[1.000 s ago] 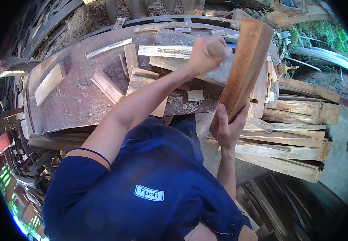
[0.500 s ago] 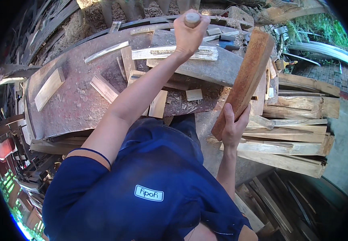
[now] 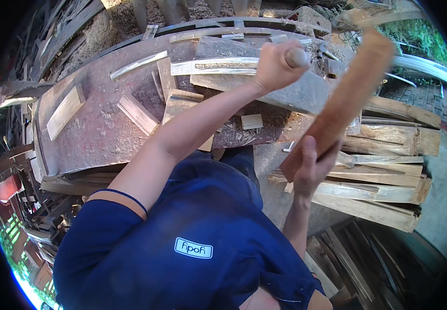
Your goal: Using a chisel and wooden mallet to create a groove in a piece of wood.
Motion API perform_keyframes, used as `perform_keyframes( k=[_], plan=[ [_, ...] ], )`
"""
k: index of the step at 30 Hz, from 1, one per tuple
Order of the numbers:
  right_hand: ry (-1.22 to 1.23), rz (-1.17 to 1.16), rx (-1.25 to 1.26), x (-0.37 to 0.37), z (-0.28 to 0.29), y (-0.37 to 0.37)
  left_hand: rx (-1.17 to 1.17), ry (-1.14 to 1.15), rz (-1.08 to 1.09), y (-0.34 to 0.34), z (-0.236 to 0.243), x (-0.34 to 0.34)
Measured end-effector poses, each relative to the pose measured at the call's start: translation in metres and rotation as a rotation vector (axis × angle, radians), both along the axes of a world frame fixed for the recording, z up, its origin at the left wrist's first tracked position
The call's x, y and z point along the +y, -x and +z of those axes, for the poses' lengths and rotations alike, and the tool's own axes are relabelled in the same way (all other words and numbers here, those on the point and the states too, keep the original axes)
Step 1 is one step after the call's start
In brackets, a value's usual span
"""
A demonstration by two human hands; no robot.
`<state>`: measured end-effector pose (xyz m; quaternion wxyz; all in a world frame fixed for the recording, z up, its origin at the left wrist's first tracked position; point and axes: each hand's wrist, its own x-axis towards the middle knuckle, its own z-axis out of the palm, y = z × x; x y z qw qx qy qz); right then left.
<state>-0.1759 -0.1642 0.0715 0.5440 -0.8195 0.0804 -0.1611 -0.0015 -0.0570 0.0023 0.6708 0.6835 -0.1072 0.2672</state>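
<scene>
My left hand (image 3: 277,67) is closed round the wooden handle (image 3: 298,57) of what looks like a chisel. The handle's round end shows above the fist; any blade is hidden below. Under this hand lies a long pale wood piece (image 3: 210,67) with a rough slot along its top, its right end covered by the fist. My right hand (image 3: 312,168) grips the lower end of a thick reddish-brown wooden block (image 3: 344,98). The block slants up and to the right, its far end smeared by motion, apart from the handle.
The pale piece rests across a grey board (image 3: 306,92) on a worn reddish bench (image 3: 99,132). Wood offcuts (image 3: 138,113), a small pale block (image 3: 252,121) and shavings are scattered there. Stacked planks (image 3: 378,191) lie at the right, and sawdust heaps (image 3: 117,26) beyond the bench.
My left hand has moved right and slightly nearer with the wooden handle, toward the slotted piece's right end. My right hand and the block have shifted right, and the block now blurs.
</scene>
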Motion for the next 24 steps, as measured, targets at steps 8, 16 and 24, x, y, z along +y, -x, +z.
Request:
perform_keyframes(
  k=[8,16,24],
  plan=[
    [0.281,0.132,0.230,-0.009,0.006,-0.017,-0.115,-0.224,-0.127,0.020,-0.012,-0.016],
    [0.155,0.116,0.237,-0.002,-0.001,-0.009,-0.077,-0.168,-0.223,0.030,-0.009,-0.004],
    [0.191,0.143,0.128,0.002,-0.005,-0.003,0.265,0.394,-0.174,-0.006,-0.005,0.046]
  ],
)
